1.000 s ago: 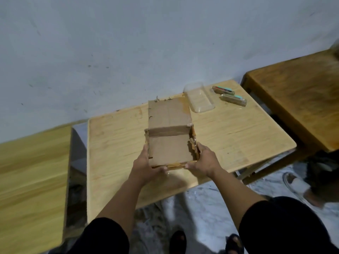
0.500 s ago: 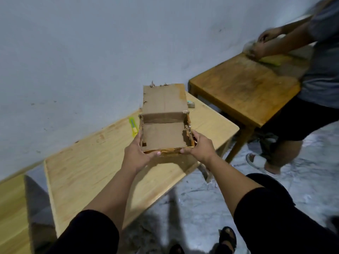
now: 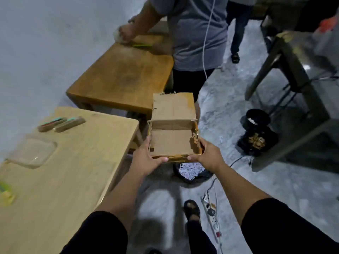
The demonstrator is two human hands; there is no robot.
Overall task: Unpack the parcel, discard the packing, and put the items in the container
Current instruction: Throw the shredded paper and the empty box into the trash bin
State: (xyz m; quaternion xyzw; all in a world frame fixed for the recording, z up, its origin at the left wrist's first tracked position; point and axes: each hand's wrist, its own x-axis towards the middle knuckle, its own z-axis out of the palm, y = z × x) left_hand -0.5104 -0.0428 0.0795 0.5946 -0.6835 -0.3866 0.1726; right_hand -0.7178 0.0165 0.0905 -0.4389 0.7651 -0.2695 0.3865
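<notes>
The cardboard box point(image 3: 174, 142) is held up in the air, off to the right of the light wooden table point(image 3: 77, 173). A second ago it was held over that table; now it has been carried away from it, out over the floor. Its lid flap is stood open and nothing can be seen inside it.

The box is gripped at its near corners. The left hand point(image 3: 146, 158) is wrapped on the left corner and the right hand point(image 3: 207, 156) on the right corner, with the fingers of both curled tight on the cardboard.

Right below the box, a black bin point(image 3: 192, 173) with white scraps in it is seen on the floor. It is judged that the empty box is about to be thrown away there, so the packing part is almost done.

Back on the table, two small flat packets point(image 3: 60, 123) are laid side by side near the far edge. The clear plastic container point(image 3: 34, 153) is set near them and looks empty. So the packets are likely still to be put in.

Another person in a grey shirt point(image 3: 190, 33) is seen at a darker table point(image 3: 124, 77) behind.
</notes>
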